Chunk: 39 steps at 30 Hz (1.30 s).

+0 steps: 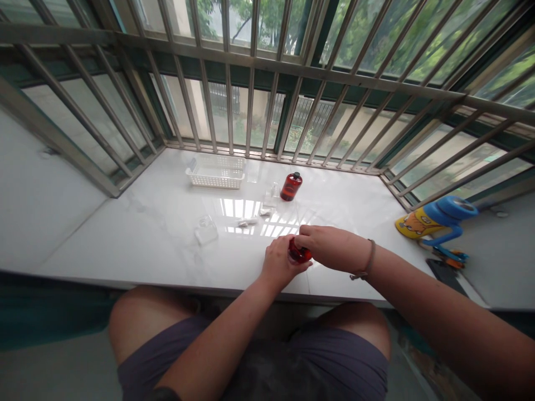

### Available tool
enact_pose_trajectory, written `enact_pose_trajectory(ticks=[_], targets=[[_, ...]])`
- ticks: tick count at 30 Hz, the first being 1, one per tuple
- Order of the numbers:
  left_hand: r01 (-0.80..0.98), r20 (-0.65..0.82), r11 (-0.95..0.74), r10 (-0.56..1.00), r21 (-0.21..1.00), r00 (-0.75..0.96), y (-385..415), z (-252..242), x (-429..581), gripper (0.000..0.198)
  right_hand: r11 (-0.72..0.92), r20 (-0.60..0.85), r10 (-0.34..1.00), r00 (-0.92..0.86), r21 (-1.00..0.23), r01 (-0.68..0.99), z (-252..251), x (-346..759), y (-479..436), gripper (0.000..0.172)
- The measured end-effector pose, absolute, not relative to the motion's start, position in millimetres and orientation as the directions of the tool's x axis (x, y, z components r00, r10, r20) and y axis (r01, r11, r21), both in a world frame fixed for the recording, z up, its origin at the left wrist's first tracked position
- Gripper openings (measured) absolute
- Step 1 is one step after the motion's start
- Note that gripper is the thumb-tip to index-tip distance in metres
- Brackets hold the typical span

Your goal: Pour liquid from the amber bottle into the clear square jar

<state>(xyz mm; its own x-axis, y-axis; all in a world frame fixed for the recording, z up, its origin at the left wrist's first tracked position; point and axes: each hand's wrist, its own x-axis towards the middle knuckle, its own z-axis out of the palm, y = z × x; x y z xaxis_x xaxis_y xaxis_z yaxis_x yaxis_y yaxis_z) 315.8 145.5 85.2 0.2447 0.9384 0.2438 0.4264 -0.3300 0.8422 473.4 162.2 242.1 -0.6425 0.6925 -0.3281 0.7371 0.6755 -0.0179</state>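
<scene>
My left hand (281, 264) and right hand (332, 248) are together near the front edge of the bench (125, 234), both clamped on a small glossy red bottle (300, 252), which lies tilted between them at about 12 o'clock from my lap, its shape partly hidden by my fingers. A braided cord bracelet (368, 259) sits on my right wrist.

On the polished white marble-look bench, at about 11 o'clock, is a white lattice-walled plastic basket (216, 172). Near 12 o'clock stands a rounded red bottle with a black cap (291, 186), with a small transparent glass container (270, 196) just beside it. A square transparent glass block-shaped container (206, 229) sits at 11 o'clock, near small white pieces (247, 223).

At 2 o'clock are a yellow-and-blue plastic cup with a printed cartoon (434, 217) and a flat black phone (446, 277). Stainless-steel window bars (228, 111) run behind the bench. My dark grey shorts (334, 362) show below.
</scene>
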Motion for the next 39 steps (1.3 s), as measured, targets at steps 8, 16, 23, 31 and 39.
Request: enact_pose_trajectory(ticks=[8,16,23,31,39], targets=[[0.443,0.254,-0.34,0.936,0.83,0.242,145,83,316,0.069,0.703,-0.371,0.641,-0.672,-0.068,0.708,243,466,169,0.023],[0.433,0.248,-0.341,0.934,0.834,0.257,145,82,315,0.078,0.737,-0.354,0.604,-0.714,-0.094,0.67,247,470,166,0.026],[0.435,0.242,-0.356,0.924,0.827,0.297,146,85,312,0.081,0.611,-0.113,0.743,-0.66,-0.29,0.737,247,504,174,0.018],[0.439,0.357,-0.491,0.864,0.752,0.356,133,79,276,0.1,-0.044,-0.033,0.999,0.029,-0.678,0.734,146,564,214,0.033],[0.608,0.418,-0.505,0.86,0.613,0.293,115,84,170,0.037,-0.166,0.013,0.959,0.282,-0.781,0.603,65,560,259,0.031]])
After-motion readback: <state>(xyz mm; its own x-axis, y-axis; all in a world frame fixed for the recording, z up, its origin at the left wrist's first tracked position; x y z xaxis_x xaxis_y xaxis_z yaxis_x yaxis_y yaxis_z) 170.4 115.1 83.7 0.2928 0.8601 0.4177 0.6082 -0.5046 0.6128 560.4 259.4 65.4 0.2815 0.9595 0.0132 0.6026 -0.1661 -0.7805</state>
